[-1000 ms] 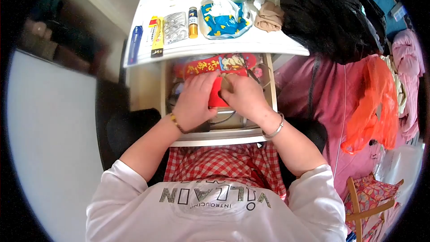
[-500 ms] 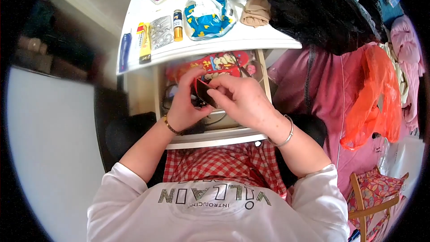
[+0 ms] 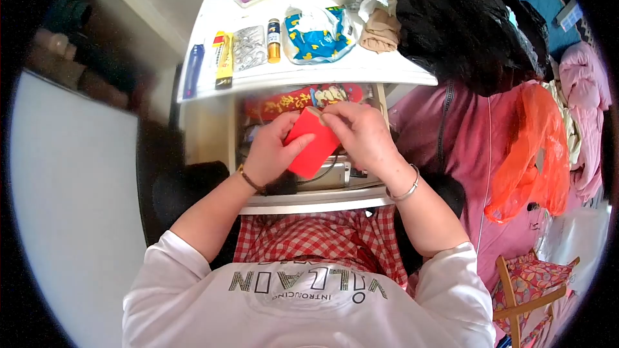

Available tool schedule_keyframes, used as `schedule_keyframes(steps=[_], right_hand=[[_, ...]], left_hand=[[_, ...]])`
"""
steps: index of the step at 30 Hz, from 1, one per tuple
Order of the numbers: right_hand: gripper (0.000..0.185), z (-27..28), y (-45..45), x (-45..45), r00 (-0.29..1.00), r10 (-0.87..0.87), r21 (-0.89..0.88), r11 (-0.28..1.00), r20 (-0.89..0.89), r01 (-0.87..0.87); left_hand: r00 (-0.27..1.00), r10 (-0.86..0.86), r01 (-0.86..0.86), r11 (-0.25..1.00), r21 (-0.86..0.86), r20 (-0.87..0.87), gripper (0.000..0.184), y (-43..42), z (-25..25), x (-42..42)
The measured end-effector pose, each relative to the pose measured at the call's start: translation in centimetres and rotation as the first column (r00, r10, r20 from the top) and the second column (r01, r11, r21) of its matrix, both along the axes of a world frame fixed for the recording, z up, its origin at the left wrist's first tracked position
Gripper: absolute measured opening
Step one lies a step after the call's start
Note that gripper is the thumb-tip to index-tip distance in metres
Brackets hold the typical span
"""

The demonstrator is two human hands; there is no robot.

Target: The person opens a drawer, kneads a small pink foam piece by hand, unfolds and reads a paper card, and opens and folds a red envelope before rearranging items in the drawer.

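A plain red paper envelope is held tilted above the open drawer. My left hand grips it from its left side, thumb lying across the front. The fingers of my right hand are closed at its upper edge, where a small greyish-brown strip shows; I cannot tell whether that is a flap or something inside. Behind my hands in the drawer lies a red printed packet with gold characters and a cartoon figure. A pale flat object and a dark cable lie below the envelope.
On the white tabletop are a yellow packet, a blue-capped gold tube, a blue duck-print bag and a folded beige cloth. A black plastic bag lies at the right, with an orange bag on pink fabric below.
The envelope has turned so its red face shows; before, a dark side was visible. My right hand has shifted to its top edge. The camera view has moved slightly.
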State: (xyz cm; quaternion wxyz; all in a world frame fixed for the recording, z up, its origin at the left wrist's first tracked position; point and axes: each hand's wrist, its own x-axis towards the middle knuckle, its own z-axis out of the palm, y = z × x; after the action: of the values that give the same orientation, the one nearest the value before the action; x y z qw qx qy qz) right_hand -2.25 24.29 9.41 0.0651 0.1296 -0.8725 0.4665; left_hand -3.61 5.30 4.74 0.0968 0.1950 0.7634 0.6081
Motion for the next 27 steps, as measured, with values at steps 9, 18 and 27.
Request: schedule_keyframes(steps=[9,18,27], right_hand=[[0.022,0.1,-0.8,-0.2,0.916,0.038,-0.226,0.972,0.401,0.059],[0.022,-1.4,-0.8,-1.0,0.873,0.21,-0.496,0.867,0.44,0.041],[0.019,-2.9,-0.3,-1.2,0.733,0.298,-0.451,0.892,0.612,0.014]], left_hand=[[0.921,-0.078,-0.016,0.972,0.236,0.382,0.021,-1.5,0.0,-0.6],[0.953,-0.006,-0.023,0.995,0.092,0.301,0.021,-1.6,0.4,-0.4],[0.982,-0.045,0.038,0.998,0.042,0.185,0.022,-1.6,-0.1,-0.6]])
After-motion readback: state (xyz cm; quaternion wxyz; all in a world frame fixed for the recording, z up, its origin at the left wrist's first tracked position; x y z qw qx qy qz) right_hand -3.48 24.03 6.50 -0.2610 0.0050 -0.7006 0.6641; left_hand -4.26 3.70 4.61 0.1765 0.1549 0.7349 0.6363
